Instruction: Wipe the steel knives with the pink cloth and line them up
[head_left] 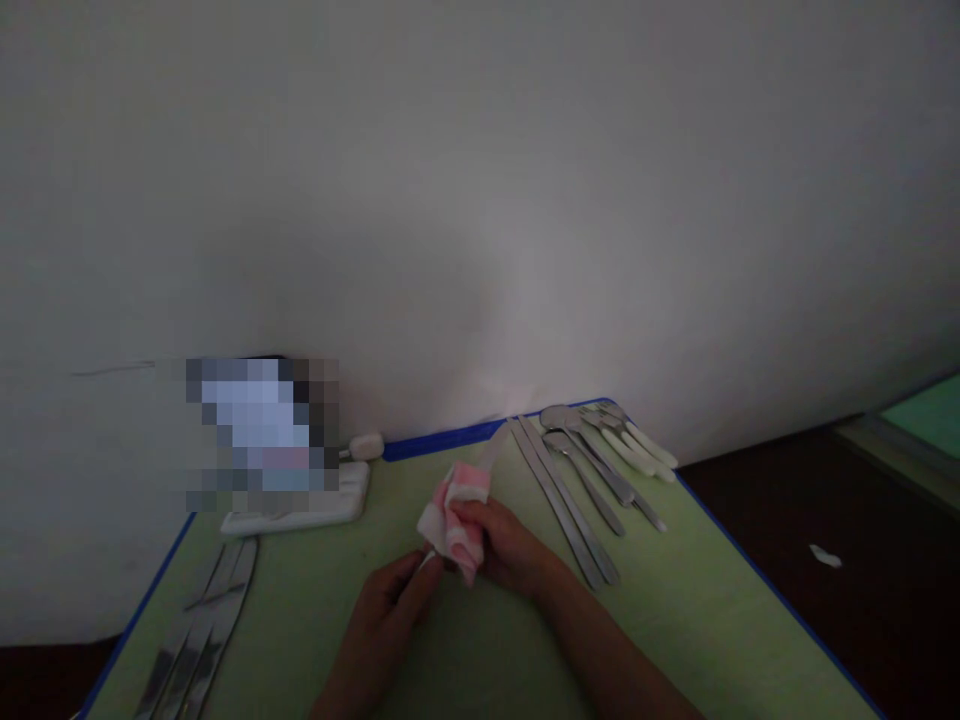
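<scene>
Two hands meet over the counter: your left hand pinches the narrow, pale near end of a utensil, and your right hand grasps a pink-and-white cloth folded around its middle. A flat, pale blade seems to emerge beyond the cloth, pointing towards the wall. Your left grip probably steadies the piece, while the folds let your right thumb press fabric against it without bare skin on that part; how tightly you squeeze, you can't tell from here.

To your right, two long flat metal pieces lie side by side, next to spoons and white-handled forks, roughly grouped by kind. Shiny metal pieces lie to your left, apart from these, leaving your hands working room between.
</scene>
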